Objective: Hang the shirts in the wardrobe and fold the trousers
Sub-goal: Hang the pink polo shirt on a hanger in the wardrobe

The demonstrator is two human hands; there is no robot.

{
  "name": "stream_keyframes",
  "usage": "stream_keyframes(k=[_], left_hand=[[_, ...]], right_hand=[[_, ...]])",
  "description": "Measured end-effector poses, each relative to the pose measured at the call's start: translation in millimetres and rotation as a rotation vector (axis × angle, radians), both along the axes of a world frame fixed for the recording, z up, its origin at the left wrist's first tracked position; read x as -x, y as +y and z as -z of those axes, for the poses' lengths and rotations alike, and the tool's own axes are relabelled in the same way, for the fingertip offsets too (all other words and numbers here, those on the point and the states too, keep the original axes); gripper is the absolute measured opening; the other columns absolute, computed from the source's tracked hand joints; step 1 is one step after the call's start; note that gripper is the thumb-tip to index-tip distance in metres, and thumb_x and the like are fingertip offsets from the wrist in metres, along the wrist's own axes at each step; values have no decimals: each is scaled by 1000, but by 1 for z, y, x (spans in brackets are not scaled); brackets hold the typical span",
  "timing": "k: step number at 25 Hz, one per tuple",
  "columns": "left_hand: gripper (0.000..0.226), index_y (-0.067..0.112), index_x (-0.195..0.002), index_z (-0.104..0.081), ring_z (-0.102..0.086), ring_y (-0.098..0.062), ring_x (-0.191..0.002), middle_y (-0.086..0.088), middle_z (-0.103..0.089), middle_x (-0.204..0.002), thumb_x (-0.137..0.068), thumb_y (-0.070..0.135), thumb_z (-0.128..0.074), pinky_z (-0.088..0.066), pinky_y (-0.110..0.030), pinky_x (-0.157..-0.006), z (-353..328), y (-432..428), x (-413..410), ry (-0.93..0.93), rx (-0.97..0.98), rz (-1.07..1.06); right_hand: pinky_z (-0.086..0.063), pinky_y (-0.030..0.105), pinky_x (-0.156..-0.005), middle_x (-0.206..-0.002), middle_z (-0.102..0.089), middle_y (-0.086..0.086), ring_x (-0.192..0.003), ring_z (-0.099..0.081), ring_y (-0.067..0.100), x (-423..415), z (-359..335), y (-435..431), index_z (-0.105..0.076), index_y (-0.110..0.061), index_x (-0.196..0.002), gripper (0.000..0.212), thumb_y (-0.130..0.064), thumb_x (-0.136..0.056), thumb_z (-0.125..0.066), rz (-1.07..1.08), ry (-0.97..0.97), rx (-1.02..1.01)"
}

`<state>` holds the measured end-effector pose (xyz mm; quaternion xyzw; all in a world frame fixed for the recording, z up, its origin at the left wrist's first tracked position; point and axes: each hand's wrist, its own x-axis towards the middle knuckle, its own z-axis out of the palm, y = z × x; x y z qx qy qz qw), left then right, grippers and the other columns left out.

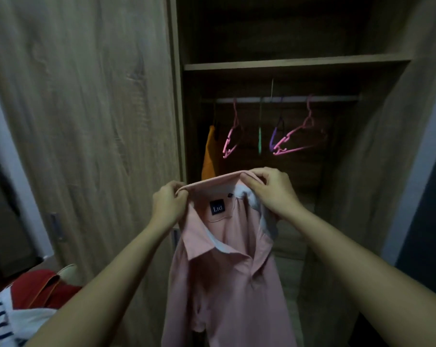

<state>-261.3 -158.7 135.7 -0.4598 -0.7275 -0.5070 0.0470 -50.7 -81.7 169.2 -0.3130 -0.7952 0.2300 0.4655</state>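
Two hands, left hand (168, 204) and right hand (269, 191), pinch the pink shirt (227, 271) by its collar, spreading it, likely for a hanger (294, 139) on the wardrobe rail (287, 99).

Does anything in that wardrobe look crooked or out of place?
Yes: on the rail, the right-hand pink hanger hangs tilted, its lower end crossing the purple hanger beside it. Whether they are tangled is unclear. The pink shirt itself looks fine.
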Motion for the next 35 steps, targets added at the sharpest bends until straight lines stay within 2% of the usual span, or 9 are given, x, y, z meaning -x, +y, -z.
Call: stream_keyframes(k=[6, 9, 12, 16, 19, 22, 26, 31, 35], left_hand=[[23, -2, -92, -64, -58, -44, -89, -25, -65, -92, -92, 15, -48, -36, -38, -67, 17, 9, -13, 258, 122, -139], [28, -4, -79, -67, -62, -40, -82, -26, -66, -81, -90, 16, -51, -42, -38, -65, 24, 15, -17, -59, 116, -77], [20, 5, -74, -65, -59, -27, -68, -16, -62, -73, -91, 12, -56, -51, -30, -55, 20, 23, -15, -673, 63, 329], [8, 11, -86, -63, -68, -15, -64, -7, -70, -73, -90, 12, -57, -56, -26, -49, 20, 24, -6, -1181, 247, 563], [13, 3, -85, -68, -71, -24, -66, -17, -71, -77, -79, 13, -63, -60, -37, -58, 28, 26, 13, -1347, 428, 686], [34, 7, -91, -66, -64, -23, -78, -15, -65, -88, -65, 22, -83, -56, -38, -73, 29, 23, 26, -1204, 563, 816], [59, 15, -101, -64, -58, -22, -86, -7, -58, -100, -51, 35, -89, -50, -32, -68, 12, 13, 31, -560, 619, 1017], [23, 20, -97, -63, -63, -36, -86, -9, -63, -100, -76, 18, -71, -52, -50, -77, -1, 12, 22, -51, 611, 889], [25, 26, -97, -66, -61, -26, -91, -5, -59, -103, -85, 6, -58, -55, -37, -76, -7, 15, 26, 73, 558, 794]], right_hand=[[-50, 28, -67, -90, -69, -6, -83, -61, 11, -13, 4, 0, -72, -26, -102, 23, -39, -89, -58, 242, -155, -156], [-46, 24, -63, -86, -67, -6, -80, -60, 9, -27, 7, 3, -73, -22, -98, 22, -36, -87, -62, 297, -139, -168], [-52, 33, -62, -73, -69, -3, -70, -62, 14, -53, 18, 23, -74, -19, -81, 23, -40, -83, -65, 369, -167, 28], [-53, 26, -67, -82, -65, 8, -76, -60, 17, -71, 23, 33, -68, -8, -82, 18, -23, -89, -60, 8, 75, 839], [-55, 23, -52, -72, -66, 6, -65, -62, 14, -81, 22, 31, -63, -11, -84, 20, -23, -94, -51, -36, 123, 1133], [-57, 31, -49, -64, -65, 13, -52, -64, 21, -91, 10, 27, -61, -6, -80, 25, -22, -95, -50, -17, 101, 1263], [-56, 28, -54, -73, -66, 8, -63, -63, 19, -97, -14, 8, -64, -12, -88, 19, -31, -84, -62, -64, -143, 1183], [-54, 31, -66, -105, -56, 2, -85, -60, 17, -96, -22, 0, -53, -18, -117, 53, 5, -72, -68, 10, -636, 709], [-45, 29, -67, -103, -44, 5, -89, -46, 17, -100, -20, 6, -43, -21, -112, 50, 7, -74, -59, 138, -566, 349]])
